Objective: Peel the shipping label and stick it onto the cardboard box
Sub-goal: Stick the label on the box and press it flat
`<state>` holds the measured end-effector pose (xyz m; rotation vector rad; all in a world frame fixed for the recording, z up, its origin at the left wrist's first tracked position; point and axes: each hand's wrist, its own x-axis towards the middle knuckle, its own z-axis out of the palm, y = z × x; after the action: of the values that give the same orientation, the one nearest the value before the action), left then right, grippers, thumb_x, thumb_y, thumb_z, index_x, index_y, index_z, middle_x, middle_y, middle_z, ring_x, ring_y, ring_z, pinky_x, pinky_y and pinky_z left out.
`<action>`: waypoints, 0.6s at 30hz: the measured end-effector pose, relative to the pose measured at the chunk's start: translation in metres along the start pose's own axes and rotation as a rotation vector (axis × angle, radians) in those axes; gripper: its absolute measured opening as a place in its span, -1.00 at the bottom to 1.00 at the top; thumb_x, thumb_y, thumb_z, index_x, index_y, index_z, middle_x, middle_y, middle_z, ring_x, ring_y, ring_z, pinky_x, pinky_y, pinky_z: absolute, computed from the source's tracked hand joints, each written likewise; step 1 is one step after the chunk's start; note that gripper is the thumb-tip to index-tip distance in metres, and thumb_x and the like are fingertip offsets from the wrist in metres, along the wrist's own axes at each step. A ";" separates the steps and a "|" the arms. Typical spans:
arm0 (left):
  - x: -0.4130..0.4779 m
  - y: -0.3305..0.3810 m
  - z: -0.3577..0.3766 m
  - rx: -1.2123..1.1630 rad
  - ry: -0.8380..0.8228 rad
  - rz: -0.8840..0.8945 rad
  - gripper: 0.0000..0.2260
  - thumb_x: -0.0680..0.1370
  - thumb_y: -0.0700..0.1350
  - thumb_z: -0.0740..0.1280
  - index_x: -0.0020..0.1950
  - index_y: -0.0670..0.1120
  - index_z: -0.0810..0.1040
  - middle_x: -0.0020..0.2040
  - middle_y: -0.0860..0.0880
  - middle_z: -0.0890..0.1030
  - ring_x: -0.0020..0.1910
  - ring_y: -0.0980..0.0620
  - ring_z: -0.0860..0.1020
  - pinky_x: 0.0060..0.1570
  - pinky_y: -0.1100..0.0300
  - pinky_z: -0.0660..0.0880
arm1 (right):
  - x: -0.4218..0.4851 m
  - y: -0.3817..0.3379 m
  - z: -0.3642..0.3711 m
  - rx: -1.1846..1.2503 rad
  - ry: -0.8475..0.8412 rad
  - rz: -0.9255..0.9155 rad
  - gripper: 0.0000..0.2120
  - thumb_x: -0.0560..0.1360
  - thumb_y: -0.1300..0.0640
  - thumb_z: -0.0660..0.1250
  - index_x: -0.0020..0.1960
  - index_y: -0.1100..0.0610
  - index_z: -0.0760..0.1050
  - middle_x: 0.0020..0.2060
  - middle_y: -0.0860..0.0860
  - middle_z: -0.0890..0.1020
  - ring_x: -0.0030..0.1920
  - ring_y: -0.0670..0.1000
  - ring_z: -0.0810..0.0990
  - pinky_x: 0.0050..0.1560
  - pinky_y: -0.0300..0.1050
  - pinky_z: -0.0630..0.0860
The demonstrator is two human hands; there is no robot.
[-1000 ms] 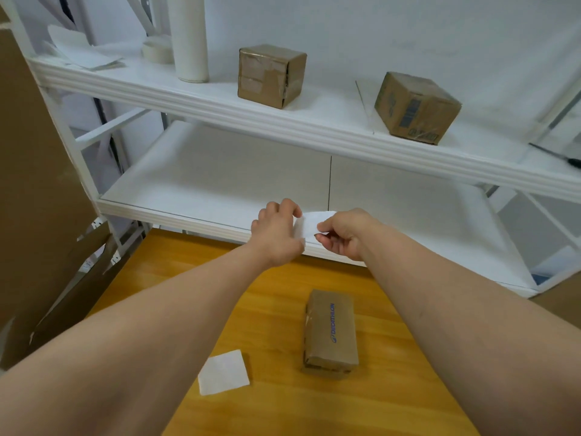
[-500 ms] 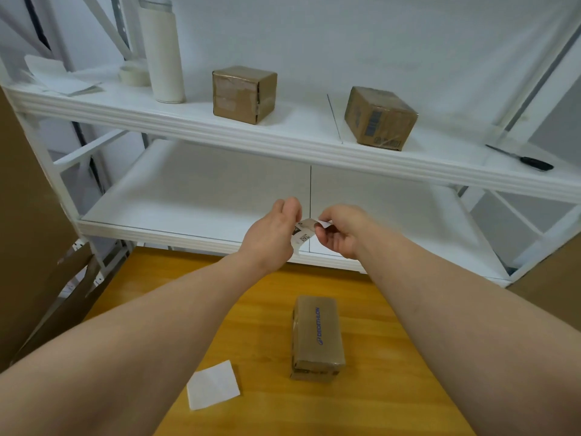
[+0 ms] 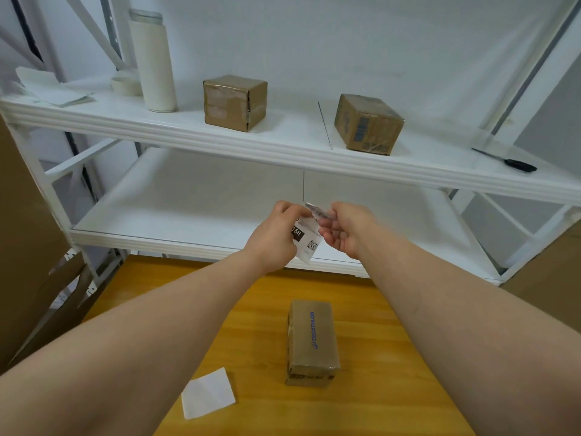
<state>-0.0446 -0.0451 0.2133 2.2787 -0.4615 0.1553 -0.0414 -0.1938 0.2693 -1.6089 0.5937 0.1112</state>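
Above the far edge of the wooden table [image 3: 251, 309], you held both arms stretched forward, and your hands met in front of the lower shelf [image 3: 188, 202] of the white rack. Your left hand [image 3: 276, 237] had its fingers curled round the left side of the shipping label [image 3: 306, 243], knuckles up. Your right hand [image 3: 345, 229] pinched the label's top corner between thumb and forefinger, the other fingers loosely bent below. The label hung between the two hands, clear of the table, with its printed face towards you; it showed "15H" in white on a black block and a small QR code, while the finer print was too small to read. The cardboard box [image 3: 312, 341] lay on the table, nearer to you and well apart from the label, with "DECATHLON" in blue along its top. A white paper square [image 3: 207, 393] lay to the left of it. On the upper shelf [image 3: 283, 143] stood two taped brown boxes; the right one [image 3: 367, 124] carried a dark barcode-like print that could not be read.
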 end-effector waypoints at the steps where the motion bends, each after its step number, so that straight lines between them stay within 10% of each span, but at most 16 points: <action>1: 0.001 0.000 -0.001 -0.100 0.008 -0.055 -0.45 0.46 -0.44 0.19 0.37 -0.01 0.41 0.35 -0.01 0.34 0.19 -0.06 0.51 0.06 -0.01 0.58 | 0.001 0.000 0.000 -0.005 0.018 -0.002 -0.83 0.62 0.14 0.18 0.02 0.21 0.50 -0.27 0.13 0.63 -0.45 0.01 0.54 -0.56 -0.25 0.51; 9: 0.003 0.003 -0.016 -0.606 -0.031 -0.339 -0.39 0.49 -0.46 0.28 0.42 0.04 0.35 0.27 -0.03 0.46 0.06 0.01 0.58 -0.20 0.24 0.57 | 0.005 0.005 0.001 -0.087 0.028 -0.010 -0.91 0.48 0.36 0.29 -0.13 0.20 0.51 -0.14 0.14 0.59 -0.32 0.05 0.52 -0.42 -0.19 0.55; 18: 0.003 0.003 -0.015 -0.757 -0.047 -0.399 -0.39 0.47 -0.48 0.33 0.41 0.01 0.37 0.22 -0.01 0.47 0.05 -0.06 0.59 -0.15 0.18 0.58 | 0.002 0.010 0.011 -0.114 -0.069 -0.131 -0.63 0.49 0.41 0.36 0.13 0.01 0.59 0.05 0.04 0.67 -0.14 0.00 0.61 -0.07 -0.09 0.56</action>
<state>-0.0421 -0.0368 0.2264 1.5820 -0.0521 -0.2408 -0.0408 -0.1839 0.2575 -1.7427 0.4337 0.1040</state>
